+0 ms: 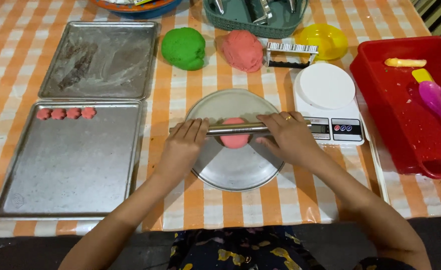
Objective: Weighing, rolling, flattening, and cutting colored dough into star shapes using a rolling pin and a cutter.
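Note:
A metal rolling pin [238, 129] lies across a small pink dough piece [234, 140] on a round metal plate [235, 172]. My left hand [184, 145] presses on the pin's left end and my right hand [286, 136] on its right end, fingers flat over it. Behind the plate sit a green dough ball [183, 48] and a pink dough ball [243, 50]. Several pink flower-shaped pieces [65, 113] line the top edge of the near baking tray [70, 170].
A second, floured baking tray [100, 60] lies at the back left. A white kitchen scale [328, 102] stands right of the plate, with a metal cutter [290, 54] and yellow bowl [323, 41] behind it. A red tub [410, 110] with spoons is at the right.

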